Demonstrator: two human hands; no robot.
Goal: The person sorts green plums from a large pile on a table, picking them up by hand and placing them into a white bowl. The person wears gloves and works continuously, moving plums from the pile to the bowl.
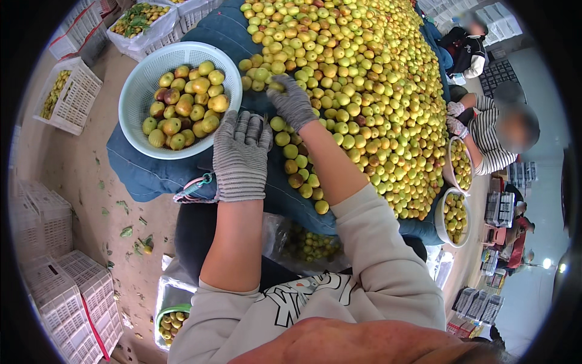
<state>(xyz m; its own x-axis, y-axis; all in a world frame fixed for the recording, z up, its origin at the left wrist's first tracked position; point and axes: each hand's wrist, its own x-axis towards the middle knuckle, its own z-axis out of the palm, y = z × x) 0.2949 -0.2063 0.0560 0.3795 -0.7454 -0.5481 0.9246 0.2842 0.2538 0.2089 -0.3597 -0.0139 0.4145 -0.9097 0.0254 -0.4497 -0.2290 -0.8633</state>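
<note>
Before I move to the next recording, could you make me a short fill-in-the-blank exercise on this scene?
Knitted grey ____ cover the left hand and right hand.
In this view, the big fruit pile lies to the ____ of the pale-blue basket.
The cloth under the pile is dark ____.

Missing words: gloves; right; blue.

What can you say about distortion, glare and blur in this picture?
Head view: the fisheye picture has black corners, and the white crates at lower left look bent and hazy; head view: two bright lights glare at right; head view: the left hand and right hand look fairly sharp, while a blurred patch covers the head of the person in stripes.
</note>
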